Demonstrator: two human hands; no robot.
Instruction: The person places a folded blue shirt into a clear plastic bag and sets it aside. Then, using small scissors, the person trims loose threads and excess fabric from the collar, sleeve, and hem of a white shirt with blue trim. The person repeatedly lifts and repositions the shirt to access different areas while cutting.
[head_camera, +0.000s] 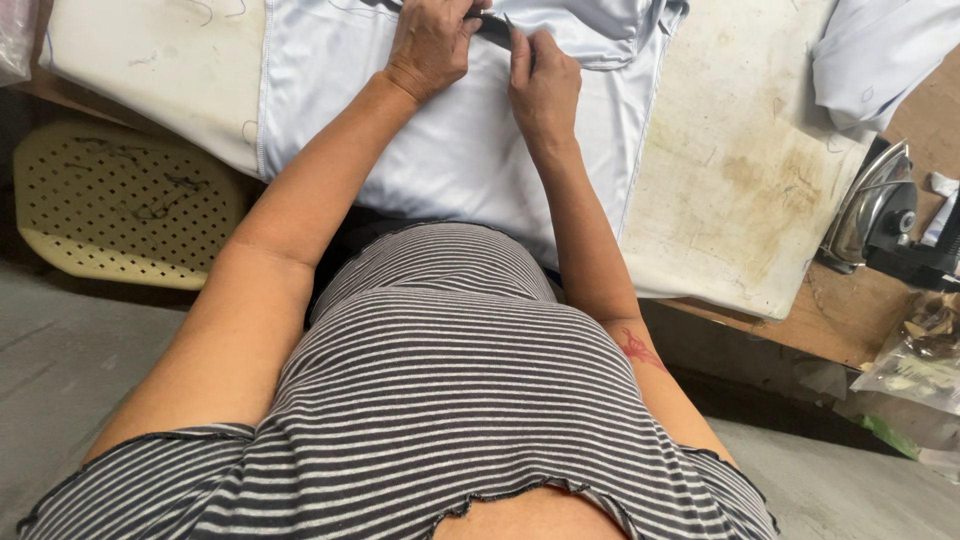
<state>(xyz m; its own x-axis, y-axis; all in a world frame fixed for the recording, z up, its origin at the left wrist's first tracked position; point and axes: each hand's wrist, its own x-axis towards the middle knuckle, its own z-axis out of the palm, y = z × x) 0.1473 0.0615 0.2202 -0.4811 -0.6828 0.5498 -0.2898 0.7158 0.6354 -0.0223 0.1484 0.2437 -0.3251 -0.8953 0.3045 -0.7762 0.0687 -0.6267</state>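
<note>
A pale blue garment (450, 150) lies spread on a padded, stained white ironing surface (740, 170). At the top edge of the view my left hand (432, 42) and my right hand (545, 85) meet over the garment's collar area. Between the fingers of both hands sits a small dark metal tool (495, 24), thin like snips or a clip; which hand carries it is hard to tell. My left fingers pinch its near end. My right fingers curl against its other end and press the cloth.
An electric iron (880, 205) rests on the wooden bench at the right. More pale blue cloth (880, 50) lies at the top right. A cream perforated plastic stool (120, 200) stands at the left. Plastic bags (915, 365) sit at the right edge.
</note>
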